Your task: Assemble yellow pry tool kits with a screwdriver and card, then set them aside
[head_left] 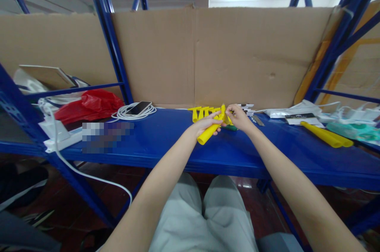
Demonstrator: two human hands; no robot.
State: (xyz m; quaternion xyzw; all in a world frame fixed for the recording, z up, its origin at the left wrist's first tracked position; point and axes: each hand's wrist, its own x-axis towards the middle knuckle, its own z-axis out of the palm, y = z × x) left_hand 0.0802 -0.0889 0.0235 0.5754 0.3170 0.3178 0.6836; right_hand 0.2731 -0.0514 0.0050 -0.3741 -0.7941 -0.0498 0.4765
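My left hand (208, 122) is closed around a yellow tapered tube (208, 135), whose round end points toward me. Beside its fingers, a narrow yellow piece (223, 112) stands up; I cannot tell whether it belongs to the same tube. My right hand (236, 115) is at the far end of the tube, with thumb and fingers pinched together. Whatever lies between those fingertips is too small to make out. Just behind my left hand, several smaller yellow tubes (195, 116) lie in a row, partly covered by it. A dark green item (230, 127) shows beneath the hands.
The blue shelf top (172, 137) is backed by cardboard (237, 54). On the left are a phone (139, 108) on a coiled white cable (126, 116) and a red bag (93, 104). On the right lie yellow tubes (326, 135), a white packet (297, 108) and green tape rolls (353, 130).
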